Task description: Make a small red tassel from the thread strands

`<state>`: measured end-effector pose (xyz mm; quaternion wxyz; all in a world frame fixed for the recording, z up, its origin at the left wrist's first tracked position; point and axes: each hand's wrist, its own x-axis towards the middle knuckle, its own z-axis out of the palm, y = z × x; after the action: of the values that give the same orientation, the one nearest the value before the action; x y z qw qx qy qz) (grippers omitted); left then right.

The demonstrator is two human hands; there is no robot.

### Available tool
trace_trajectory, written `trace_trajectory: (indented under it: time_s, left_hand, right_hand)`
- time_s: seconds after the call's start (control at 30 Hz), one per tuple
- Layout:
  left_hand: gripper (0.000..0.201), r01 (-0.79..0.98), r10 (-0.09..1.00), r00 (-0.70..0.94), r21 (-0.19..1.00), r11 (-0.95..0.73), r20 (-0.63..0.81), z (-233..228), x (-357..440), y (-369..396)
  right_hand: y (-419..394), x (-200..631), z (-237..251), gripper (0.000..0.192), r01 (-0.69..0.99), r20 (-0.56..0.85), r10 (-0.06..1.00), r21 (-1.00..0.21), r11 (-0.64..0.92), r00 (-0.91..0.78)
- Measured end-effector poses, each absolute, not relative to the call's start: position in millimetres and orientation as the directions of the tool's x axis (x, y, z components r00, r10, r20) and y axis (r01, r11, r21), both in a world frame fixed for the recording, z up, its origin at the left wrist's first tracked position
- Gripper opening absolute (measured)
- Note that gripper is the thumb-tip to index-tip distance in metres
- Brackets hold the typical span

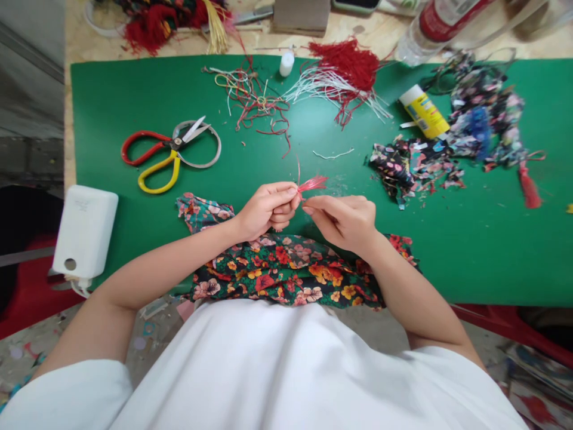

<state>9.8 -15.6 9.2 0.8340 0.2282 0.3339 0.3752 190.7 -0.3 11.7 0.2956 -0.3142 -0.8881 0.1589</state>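
Here, left hand [268,209] pinches a small pink-red tassel [312,184], threads fanned rightward. Right hand [344,221] fingertips just beside its base, curled, holding nothing visible. Floral cloth [286,272] near, below.

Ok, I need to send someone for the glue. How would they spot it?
Look at the green mat, far right side. The glue stick lies tilted beside the pile of floral fabric scraps; it alone is a yellow tube with a white cap.
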Motion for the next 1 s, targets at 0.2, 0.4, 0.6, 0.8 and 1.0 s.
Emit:
trace_trajectory:
  time_s: [0.2, 0.4, 0.6, 0.8, 1.0]
  left_hand:
    - [0.029, -0.500, 0.775, 0.504, 0.603, 0.622, -0.381, 8.7, 8.6, -14.9]
    - [0.029, -0.511, 0.779, 0.508, 0.599, 0.617, -0.369, 7.1, 7.8, -14.6]
    - [0.031, -0.481, 0.775, 0.528, 0.629, 0.611, -0.349, 7.2, 7.5, -14.7]
    - [0.036, -0.389, 0.716, 0.593, 0.647, 0.656, -0.369, 8.9, 7.6, -15.8]
    - [0.035, -0.294, 0.618, 0.687, 0.633, 0.717, -0.381, 8.8, 6.6, -15.1]
  right_hand:
    - [-0.4, 185.6, 18.9, 0.015, 0.460, 0.245, 0.810, -0.720, 0.520, -0.532]
    - [-2.2, 181.6, 12.9, 0.026, 0.318, 0.024, 0.893, -0.930, 0.185, -0.449]
    - [-0.8, 179.0, 8.5, 0.023, 0.195, -0.114, 0.888, -0.980, -0.027, -0.447]
    - [2.1, 179.3, 6.4, 0.022, 0.269, -0.021, 0.905, -0.957, 0.104, -0.426]
    - [1.6, 180.6, 3.3, 0.021, 0.316, 0.093, 0.914, -0.920, 0.230, -0.395]
